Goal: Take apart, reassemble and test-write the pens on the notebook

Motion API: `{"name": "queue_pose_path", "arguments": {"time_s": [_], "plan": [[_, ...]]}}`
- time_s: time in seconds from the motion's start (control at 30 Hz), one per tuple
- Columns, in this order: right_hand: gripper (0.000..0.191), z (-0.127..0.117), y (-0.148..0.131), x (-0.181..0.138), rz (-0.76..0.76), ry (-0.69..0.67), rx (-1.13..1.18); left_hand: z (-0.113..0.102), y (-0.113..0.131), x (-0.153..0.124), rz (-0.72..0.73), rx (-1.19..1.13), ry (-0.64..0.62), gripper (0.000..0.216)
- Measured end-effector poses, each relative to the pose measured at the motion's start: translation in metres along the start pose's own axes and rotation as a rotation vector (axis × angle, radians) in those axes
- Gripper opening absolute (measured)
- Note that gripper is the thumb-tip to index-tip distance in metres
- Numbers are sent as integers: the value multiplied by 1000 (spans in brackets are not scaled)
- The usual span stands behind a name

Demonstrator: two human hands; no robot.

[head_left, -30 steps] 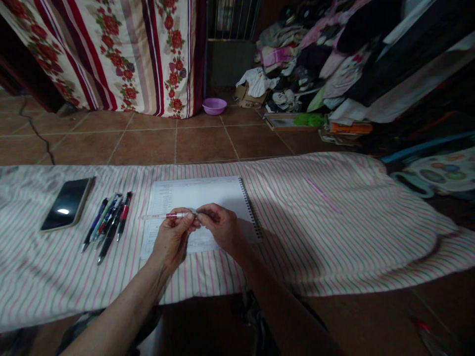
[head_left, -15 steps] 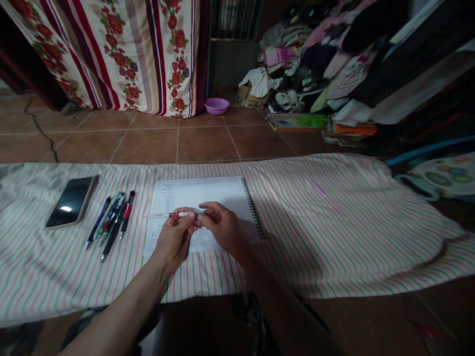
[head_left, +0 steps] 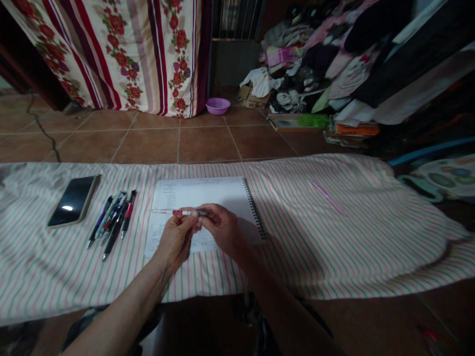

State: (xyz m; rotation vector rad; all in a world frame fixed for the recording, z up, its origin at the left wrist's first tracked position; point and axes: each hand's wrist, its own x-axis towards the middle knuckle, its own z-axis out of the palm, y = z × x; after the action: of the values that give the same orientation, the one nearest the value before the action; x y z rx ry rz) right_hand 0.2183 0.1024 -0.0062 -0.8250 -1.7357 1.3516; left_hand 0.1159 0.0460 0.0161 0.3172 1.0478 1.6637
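Over the spiral notebook (head_left: pixel 213 190), a slim pen (head_left: pixel 178 212) is held level between my two hands. Its clear end points left; a red and white section follows, then a dark part at the right. My left hand (head_left: pixel 177 235) pinches the white section between thumb and fingers. The fingers of my right hand (head_left: pixel 220 225) close on the dark end and partly cover it. Printed text shows along the left side of the notebook page, while the coil runs down its right edge.
Left of the notebook lie several pens (head_left: pixel 113 222) and a phone (head_left: pixel 72 200). A pink pen (head_left: pixel 321 189) rests on the striped cloth (head_left: pixel 297 222) to the right. Beyond are a purple basin (head_left: pixel 218 106), a floral curtain (head_left: pixel 144 59) and piled clothes (head_left: pixel 289 52).
My right fingers have closed in around the pen's dark end, which shows more now. The pen has shifted slightly right and up. The items on the cloth stay put.
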Motion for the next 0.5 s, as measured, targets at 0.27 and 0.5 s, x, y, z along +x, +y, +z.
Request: {"name": "queue_pose_path", "arguments": {"time_s": [0.27, 0.5], "plan": [[14, -3, -12, 0, -145, 43, -261, -1, -2, -1, 5, 9, -32, 19], [13, -6, -10, 2, -106, 99, -231, 0, -1, -2, -40, 40, -19, 20]]}}
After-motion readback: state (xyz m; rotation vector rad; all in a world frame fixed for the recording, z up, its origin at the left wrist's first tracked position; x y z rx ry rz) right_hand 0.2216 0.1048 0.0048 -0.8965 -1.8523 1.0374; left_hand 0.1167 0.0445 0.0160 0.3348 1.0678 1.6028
